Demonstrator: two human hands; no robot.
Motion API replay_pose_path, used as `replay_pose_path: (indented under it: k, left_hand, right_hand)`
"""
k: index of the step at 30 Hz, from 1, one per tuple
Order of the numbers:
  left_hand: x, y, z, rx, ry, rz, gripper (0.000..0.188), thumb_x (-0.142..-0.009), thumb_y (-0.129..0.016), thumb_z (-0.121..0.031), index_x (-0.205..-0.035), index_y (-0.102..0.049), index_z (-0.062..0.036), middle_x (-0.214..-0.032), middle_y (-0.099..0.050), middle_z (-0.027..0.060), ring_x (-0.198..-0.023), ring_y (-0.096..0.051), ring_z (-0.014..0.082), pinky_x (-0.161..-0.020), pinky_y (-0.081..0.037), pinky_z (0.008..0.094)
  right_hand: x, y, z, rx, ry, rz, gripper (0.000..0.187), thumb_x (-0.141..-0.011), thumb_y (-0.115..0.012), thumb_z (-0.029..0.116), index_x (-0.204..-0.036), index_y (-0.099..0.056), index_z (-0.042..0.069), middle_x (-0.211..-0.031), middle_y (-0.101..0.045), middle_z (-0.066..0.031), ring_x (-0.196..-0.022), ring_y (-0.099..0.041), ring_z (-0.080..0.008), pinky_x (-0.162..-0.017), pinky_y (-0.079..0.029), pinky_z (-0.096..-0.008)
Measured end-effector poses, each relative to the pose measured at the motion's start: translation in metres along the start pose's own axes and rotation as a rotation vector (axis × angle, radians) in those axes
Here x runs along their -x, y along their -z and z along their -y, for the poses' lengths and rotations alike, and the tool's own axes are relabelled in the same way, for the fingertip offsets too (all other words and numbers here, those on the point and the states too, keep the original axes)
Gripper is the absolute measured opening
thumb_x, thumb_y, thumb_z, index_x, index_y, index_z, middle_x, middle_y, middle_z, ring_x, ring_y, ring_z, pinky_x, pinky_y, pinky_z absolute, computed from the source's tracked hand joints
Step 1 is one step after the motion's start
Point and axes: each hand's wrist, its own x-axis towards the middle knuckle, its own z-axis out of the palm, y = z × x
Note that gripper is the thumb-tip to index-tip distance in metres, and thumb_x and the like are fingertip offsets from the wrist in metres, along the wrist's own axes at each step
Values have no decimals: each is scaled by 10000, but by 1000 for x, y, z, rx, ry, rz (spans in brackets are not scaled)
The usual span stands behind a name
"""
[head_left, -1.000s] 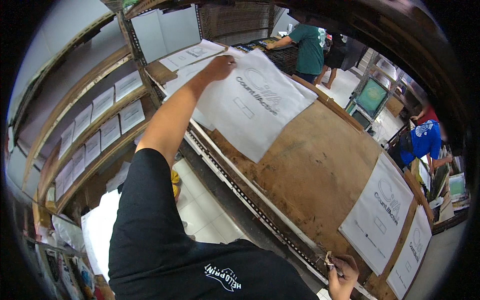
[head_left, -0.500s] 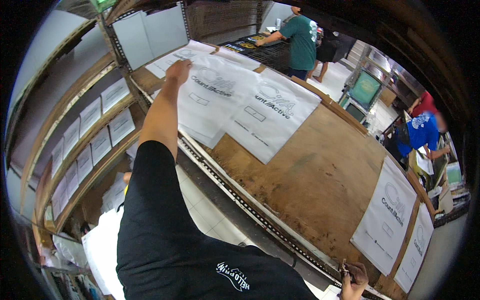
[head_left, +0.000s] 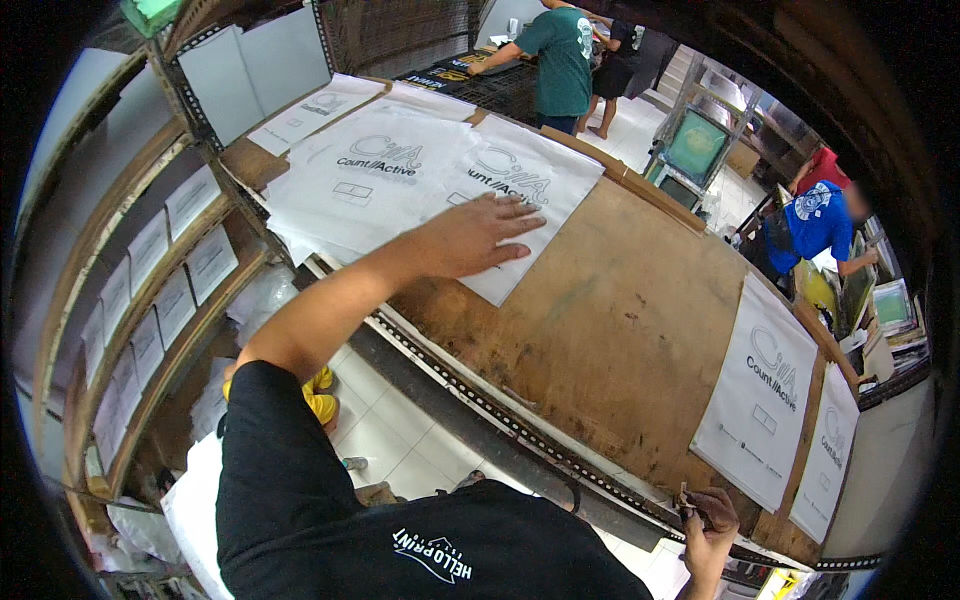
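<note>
Spread flat and open, my left hand (head_left: 478, 238) rests on or just above a white printed sheet (head_left: 555, 190), fingers pointing right. This sheet lies at the right of a group of thin, slightly see-through white sheets, and my forearm crosses the near edge of an overlapping one (head_left: 340, 195). At the table's near right edge my right hand (head_left: 708, 525) is closed, its fingertips dark. A small thing seems pinched there, too little to name. Not far from it lies another printed sheet (head_left: 755, 400), with one more (head_left: 828, 455) to its right.
The sheets lie on a stained brown wooden table (head_left: 610, 310) with a perforated metal edge. Racks (head_left: 150, 300) at left hold more white sheets. Beyond the table are a person in a green shirt (head_left: 562, 60) and one in blue (head_left: 818, 220). Framed screens (head_left: 695, 150) stand at the back.
My left hand has come back and right, from the far left sheets to the right sheet of the group. The right hand stays at the table edge, and the view has shifted slightly.
</note>
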Motion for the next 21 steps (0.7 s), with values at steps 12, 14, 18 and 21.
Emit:
replay_pose_path:
  k: [12,14,18,21]
  left_hand:
    - [16,-43,-21,12,272,107,680,-1114,-339,-491,-1584,-348,1,-1665,-290,244,-1542,-257,445,-1247,-196,574]
    - [19,-47,-9,-12,233,117,649,-1120,-340,-464,-1577,-369,-5,-1654,-324,229,-1533,-288,426,-1242,-225,555]
    - [4,-6,-3,416,501,166,550,-1116,-335,-320,-1585,-375,-36,-1669,-323,191,-1525,-345,366,-1234,-291,507]
    - [-8,34,-33,455,498,179,530,-1097,-342,-218,-1600,-350,-51,-1680,-323,163,-1517,-377,318,-1232,-312,464]
  right_hand:
    - [-6,8,-7,38,174,78,241,-791,-742,139,-969,-782,-18,-978,-734,-144,-958,-688,-275,-874,-522,-366]
    - [-7,12,-11,22,184,113,249,-775,-741,131,-969,-780,-20,-970,-735,-151,-959,-690,-277,-872,-523,-368]
    - [-7,16,-9,52,245,125,233,-770,-731,115,-955,-773,-20,-947,-744,-161,-945,-700,-285,-868,-529,-374]
    - [-9,23,-15,19,325,174,215,-801,-735,124,-958,-761,-20,-973,-757,-164,-949,-713,-294,-871,-539,-382]
